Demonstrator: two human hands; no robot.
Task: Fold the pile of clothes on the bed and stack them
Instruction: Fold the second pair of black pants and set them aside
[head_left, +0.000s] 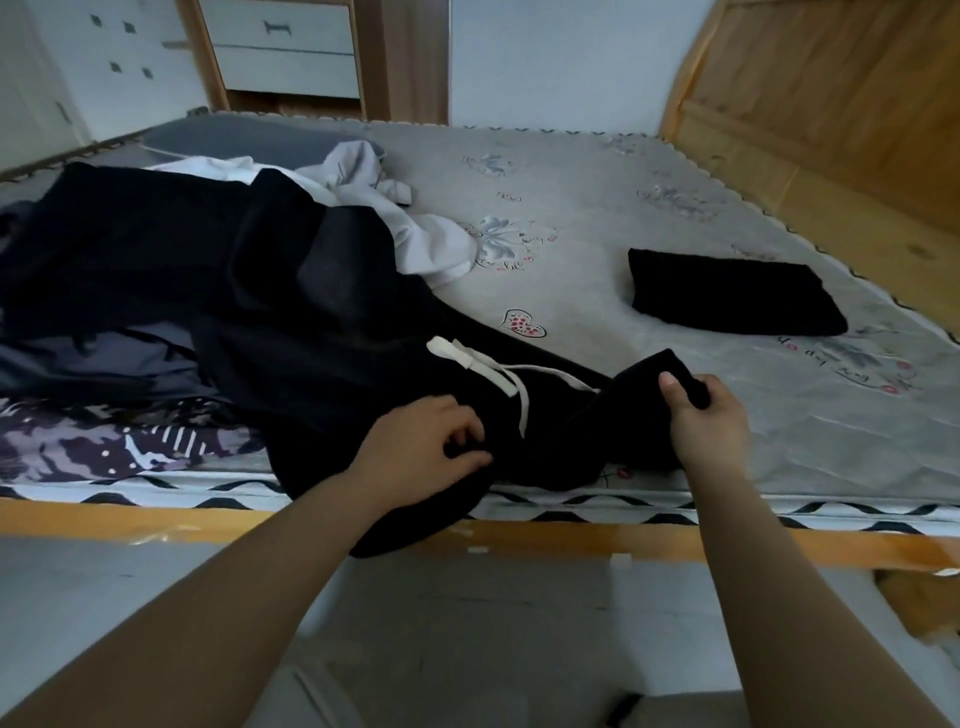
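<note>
Near edge of bed (597, 171), centre: black drawstring garment (363, 374), unfolded, lying on the mattress with one portion spilling over the front edge toward the floor. Long axis running roughly left-far to right-near across the bed; waist end toward the near right, white drawstring (485, 369) lying loose on top. Far end merging with the pile of clothes (156, 260) at left; exact boundary between the two not discernible.

Right hand (709, 415): clenched round a raised corner of the black garment, thumb on top, fabric lifted clear of the mattress.

Left hand (423, 447): fingers curled into the fabric at the near edge, pinching a fold just below the drawstring.

Pile at left: dark, grey-blue and patterned items, with a white garment (415, 228) at its far side.

Right of centre, well apart from the pile: folded black item (732, 296), flat on the mattress.
</note>
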